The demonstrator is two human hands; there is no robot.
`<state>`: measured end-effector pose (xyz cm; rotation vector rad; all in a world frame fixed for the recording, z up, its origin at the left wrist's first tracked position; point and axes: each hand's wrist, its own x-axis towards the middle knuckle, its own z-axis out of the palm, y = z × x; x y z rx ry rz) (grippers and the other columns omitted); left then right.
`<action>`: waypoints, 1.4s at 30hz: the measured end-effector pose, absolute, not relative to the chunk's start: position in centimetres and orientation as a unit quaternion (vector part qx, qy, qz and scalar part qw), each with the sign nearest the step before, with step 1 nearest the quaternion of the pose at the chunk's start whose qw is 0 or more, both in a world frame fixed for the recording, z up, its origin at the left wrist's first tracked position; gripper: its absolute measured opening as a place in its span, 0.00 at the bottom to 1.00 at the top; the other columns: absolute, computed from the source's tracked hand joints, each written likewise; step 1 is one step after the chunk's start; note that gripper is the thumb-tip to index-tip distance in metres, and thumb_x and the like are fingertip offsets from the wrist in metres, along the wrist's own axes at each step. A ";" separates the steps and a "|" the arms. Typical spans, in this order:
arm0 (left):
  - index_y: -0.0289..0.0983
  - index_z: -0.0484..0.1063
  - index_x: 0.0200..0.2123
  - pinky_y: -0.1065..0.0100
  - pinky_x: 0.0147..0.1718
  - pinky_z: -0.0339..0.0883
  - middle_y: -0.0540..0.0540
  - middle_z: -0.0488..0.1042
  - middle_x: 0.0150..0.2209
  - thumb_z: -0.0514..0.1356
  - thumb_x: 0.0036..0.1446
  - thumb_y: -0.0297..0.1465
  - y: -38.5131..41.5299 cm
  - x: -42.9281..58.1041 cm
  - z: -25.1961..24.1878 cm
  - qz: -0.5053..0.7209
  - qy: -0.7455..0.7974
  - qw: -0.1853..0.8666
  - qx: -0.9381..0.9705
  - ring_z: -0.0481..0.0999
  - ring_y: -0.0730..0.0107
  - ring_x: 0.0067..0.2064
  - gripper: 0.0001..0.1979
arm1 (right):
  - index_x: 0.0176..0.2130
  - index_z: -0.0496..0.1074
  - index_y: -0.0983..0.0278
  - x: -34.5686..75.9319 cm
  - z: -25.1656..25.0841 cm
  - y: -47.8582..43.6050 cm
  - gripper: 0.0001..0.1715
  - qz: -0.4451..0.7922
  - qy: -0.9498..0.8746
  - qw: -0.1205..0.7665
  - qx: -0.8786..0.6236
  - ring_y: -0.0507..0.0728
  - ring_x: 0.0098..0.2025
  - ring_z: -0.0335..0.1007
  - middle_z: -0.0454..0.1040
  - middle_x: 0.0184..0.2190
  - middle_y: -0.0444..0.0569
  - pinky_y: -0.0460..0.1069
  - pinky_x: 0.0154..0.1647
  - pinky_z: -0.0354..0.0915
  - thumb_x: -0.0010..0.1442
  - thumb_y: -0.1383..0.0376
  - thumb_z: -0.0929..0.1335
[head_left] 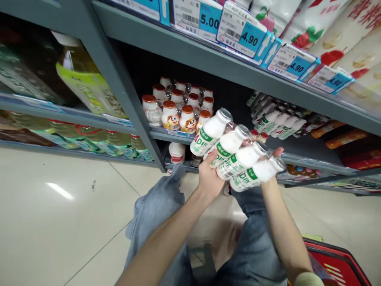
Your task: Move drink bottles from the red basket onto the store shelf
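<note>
A shrink-wrapped pack of white milk drink bottles (235, 153) with green-and-white labels and foil tops is held tilted in front of the shelf. My left hand (210, 174) grips its near left side, the thumb lying over a label. Behind the pack's right end is my right hand (269, 182), mostly hidden, with a fingertip showing past the bottles. Just beyond, small white bottles with orange-red caps (181, 107) stand on the shelf. Further right, more green-labelled bottles (276, 119) lie in wrapped packs.
A grey shelf post (119, 79) rises left of the bottles. Price tags (241, 33) line the shelf edge above. At lower right is a red shopping basket (336, 262). Large drink bottles (89, 83) fill the left bay. Pale tiled floor (74, 214) lies beneath.
</note>
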<state>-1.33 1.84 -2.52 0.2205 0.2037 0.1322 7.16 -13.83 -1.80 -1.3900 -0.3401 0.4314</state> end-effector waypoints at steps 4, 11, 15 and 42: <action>0.39 0.76 0.55 0.45 0.63 0.67 0.43 0.80 0.57 0.63 0.59 0.39 1.7 -1.0 -3.0 0.102 0.122 0.980 0.121 0.72 0.47 0.64 0.22 | 0.49 0.78 0.58 6.8 -4.6 -13.2 0.60 0.178 -0.125 0.772 -0.597 0.71 0.56 0.75 0.82 0.48 0.57 0.63 0.52 0.73 0.39 0.18 0.61; 0.46 0.72 0.60 0.43 0.64 0.66 0.46 0.77 0.61 0.63 0.55 0.37 2.1 -1.0 -3.7 0.120 0.087 0.956 0.254 0.69 0.47 0.67 0.27 | 0.52 0.77 0.59 7.8 -3.8 -12.7 0.40 0.144 -0.127 0.801 -0.568 0.68 0.48 0.80 0.83 0.45 0.53 0.58 0.50 0.75 0.42 0.48 0.80; 0.47 0.69 0.62 0.43 0.63 0.67 0.46 0.76 0.61 0.66 0.48 0.32 2.1 -1.5 -3.4 0.094 0.072 0.935 0.335 0.71 0.45 0.65 0.35 | 0.44 0.79 0.62 8.2 -3.2 -12.5 0.28 0.114 -0.073 0.841 -0.523 0.64 0.35 0.80 0.82 0.32 0.48 0.56 0.39 0.75 0.47 0.50 0.77; 0.42 0.72 0.58 0.50 0.63 0.67 0.47 0.77 0.60 0.62 0.50 0.25 -2.5 -0.8 -2.5 0.068 0.119 0.958 0.250 0.69 0.51 0.67 0.30 | 0.46 0.80 0.63 9.7 -1.7 -14.4 0.28 0.188 -0.008 0.854 -0.485 0.69 0.44 0.82 0.84 0.37 0.49 0.59 0.45 0.76 0.44 0.60 0.74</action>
